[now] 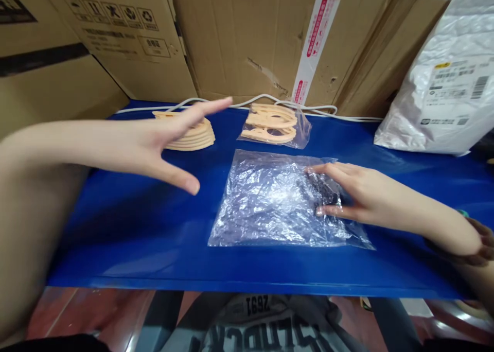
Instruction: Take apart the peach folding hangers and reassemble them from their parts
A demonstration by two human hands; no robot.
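Spread wide, the left hand (154,146) is in the air over the left part of the blue, smooth tabletop (154,259), with thumb and forefinger well apart and nothing between them. Its forefinger points to the far side and the right, passing in the view across the stack of thin, curved, cream-coloured plastic pieces (198,138). On the other side, the right hand (363,190) reaches inward to the wrinkled, transparent, flat plastic bag (262,203). Its thumb and forefinger are parted at the right end of the bag; because of the shine, I cannot tell if the fingertips are on the film or inside it, nor if they pinch it.

The bag lies between the two hands, and its long axis goes from left to right, nearly parallel with the front edge of the tabletop. The right hand is the nearer one, touching the bag, while the left hand is apart from the bag's left end. Blue surface shows between the bag and the front edge, and also on its left. Just behind the bag is the small transparent packet with cream-coloured curved pieces (270,120), so the room on the far side is narrower. Farther back run the white cable (263,95) and the brown cardboard box (247,38); the white plastic parcel (417,110) stands at the far right.
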